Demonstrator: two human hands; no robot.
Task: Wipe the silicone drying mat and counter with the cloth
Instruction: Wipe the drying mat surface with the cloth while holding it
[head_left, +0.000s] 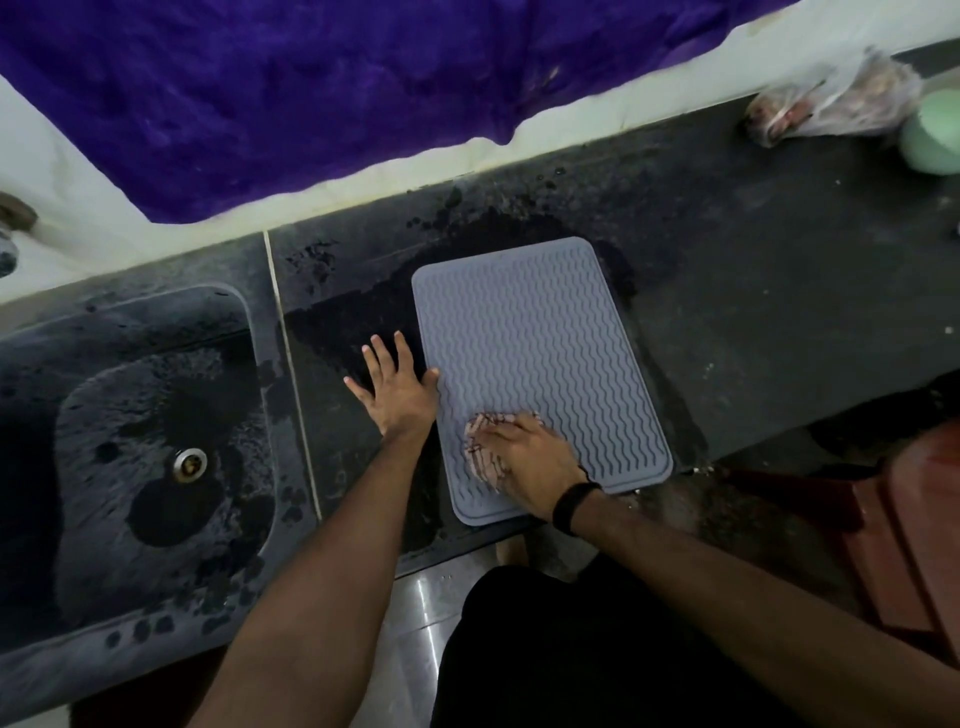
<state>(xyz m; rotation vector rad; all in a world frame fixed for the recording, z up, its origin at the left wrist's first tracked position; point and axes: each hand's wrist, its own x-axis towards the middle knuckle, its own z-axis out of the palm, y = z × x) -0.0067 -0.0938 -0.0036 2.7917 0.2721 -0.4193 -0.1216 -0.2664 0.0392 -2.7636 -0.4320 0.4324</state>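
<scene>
Mat (540, 364): grey, ribbed, on dark counter (753, 312). Right hand (524, 460) presses cloth (480, 441) flat on it; left hand (397, 387) splayed, thumb touching mat edge.

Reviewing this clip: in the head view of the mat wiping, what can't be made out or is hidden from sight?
- Cloth: mostly hidden under the right hand; its full extent and the grip on it can't be judged.
- Plastic bag, far right on the counter: blurred, contents unreadable.
- Pale green round object: cut off by the right edge.
- Tap: cut off by the left edge.
- Counter beneath the mat: covered, so wet or dry is unknown.
</scene>
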